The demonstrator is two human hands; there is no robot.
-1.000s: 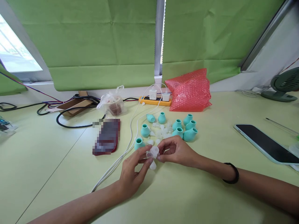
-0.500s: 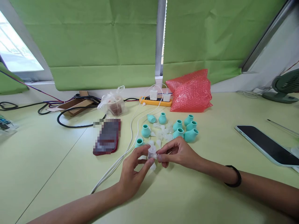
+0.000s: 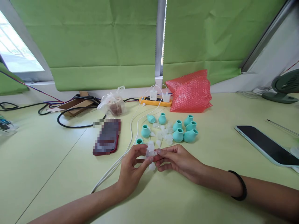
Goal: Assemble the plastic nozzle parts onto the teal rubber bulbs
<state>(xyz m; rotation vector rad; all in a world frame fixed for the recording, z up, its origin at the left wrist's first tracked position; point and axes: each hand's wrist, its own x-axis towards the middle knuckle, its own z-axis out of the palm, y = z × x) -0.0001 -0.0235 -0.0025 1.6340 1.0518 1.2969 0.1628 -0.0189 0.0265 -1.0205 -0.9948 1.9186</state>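
Observation:
Between my hands is a small translucent plastic piece (image 3: 150,153), roughly cup-shaped; its exact kind is unclear. My left hand (image 3: 133,166) pinches it from the left with thumb and fingers. From the right, the fingertips of my right hand (image 3: 178,161) are closed on its side. Just beyond lie several loose translucent pieces (image 3: 164,135), some cone-shaped. Several teal rubber bulbs (image 3: 178,135) with open necks stand around them, and one teal bulb (image 3: 139,141) is partly hidden behind my left hand.
White cables (image 3: 116,166) run along the left of the pieces to a yellow power strip (image 3: 144,101). A red phone (image 3: 108,137) lies left, a larger light-framed device (image 3: 268,146) right. Behind stand a red bubble-wrap bag (image 3: 191,93), a plastic bag (image 3: 114,105) and a cardboard box (image 3: 77,105).
My right hand has turned and dropped slightly, its wrist lower and its fingers now more under the piece. My left hand has shifted slightly left, still holding the piece.

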